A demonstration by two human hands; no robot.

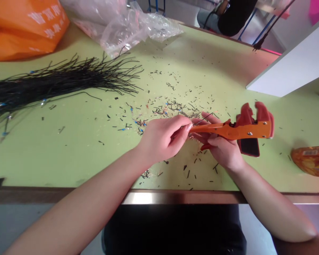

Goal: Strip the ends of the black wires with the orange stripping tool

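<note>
An orange hand tool (232,130) with red jaws at its right end lies across my right hand (223,147). The thumb rests against the tool, and the other fingers reach out beneath its handle. My left hand (168,136) is closed in a pinch at the handle's left end. A thin black wire (204,118) sticks out just right of the left fingertips, over the right fingers. What exactly the left fingertips pinch is partly hidden. Short black clippings (175,106) and small blue bits lie on the green table around both hands.
A large bundle of black wires (69,78) lies at the left. Behind it are an orange bag (23,28) and clear plastic bags (138,28). A dark phone-like object (250,147) and an orange bottle (312,161) are at the right. A white panel (289,63) stands beyond; a person sits behind.
</note>
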